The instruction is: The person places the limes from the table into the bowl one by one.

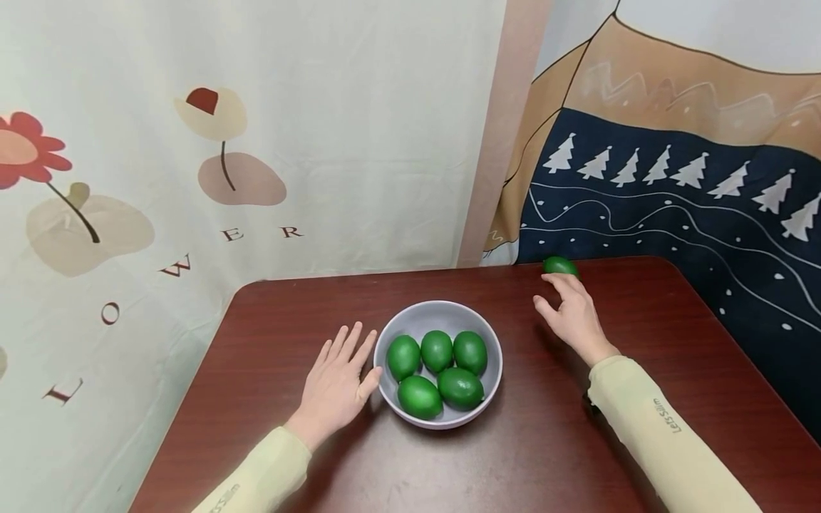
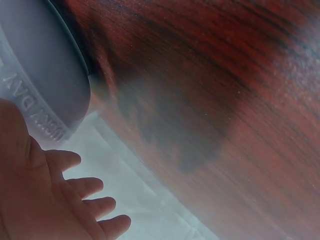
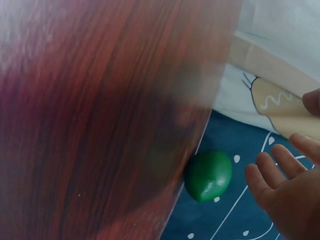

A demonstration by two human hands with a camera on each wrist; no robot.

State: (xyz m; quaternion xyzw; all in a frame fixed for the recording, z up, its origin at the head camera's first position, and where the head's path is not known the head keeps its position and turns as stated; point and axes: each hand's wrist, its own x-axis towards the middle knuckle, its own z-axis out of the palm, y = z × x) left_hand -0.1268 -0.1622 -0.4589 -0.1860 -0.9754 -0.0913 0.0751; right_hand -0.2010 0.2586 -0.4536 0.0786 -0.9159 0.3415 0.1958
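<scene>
A round lavender bowl (image 1: 438, 308) stands mid-table with several green limes (image 1: 460, 388) inside. My left hand (image 1: 338, 381) is at the bowl's left side, fingers spread and straight, the thumb right at the rim. In the left wrist view, raised lettering shows on the bowl's outer wall (image 2: 47, 75) beside that hand. One more lime (image 1: 560, 267) lies at the table's back edge on the right. My right hand (image 1: 575, 317) reaches toward it with loosely bent fingers and nothing in its grasp. In the right wrist view a gap shows between the fingers and the lime (image 3: 208, 175).
The dark red-brown wooden table (image 1: 276, 320) ends at the back against hanging cloth. A pale curtain (image 1: 359, 142) printed with flowers and letters hangs at left. At right is a navy cloth (image 1: 590, 206) with white trees.
</scene>
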